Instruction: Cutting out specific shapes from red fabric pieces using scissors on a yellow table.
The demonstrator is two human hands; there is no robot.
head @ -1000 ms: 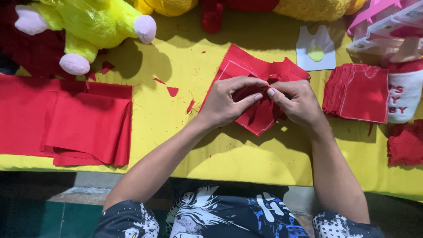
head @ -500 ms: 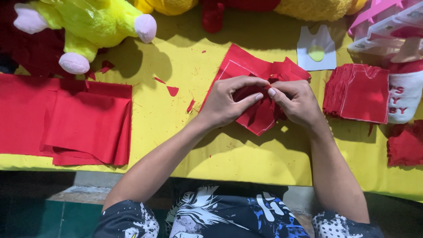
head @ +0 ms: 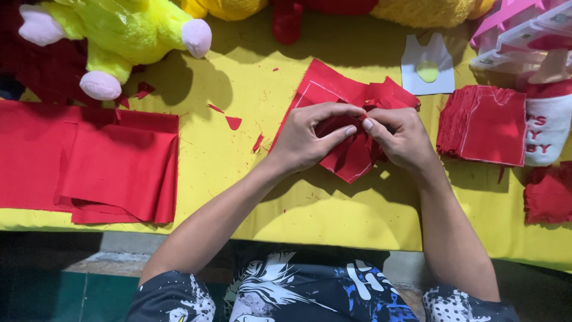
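Hands on crumpled red fabric

fabric pieces: plain red, with a thin pale line near one edge
table cover: bright yellow, flecked with small red scraps
folded cloth: solid red
cut stack: red, same shade, pale line along the edge
plush toy: lime yellow-green body, pale pink paws
paper template: white with a yellow-green round spot
small garment: white with red lettering, red band on top
shorts: dark, printed in white and blue
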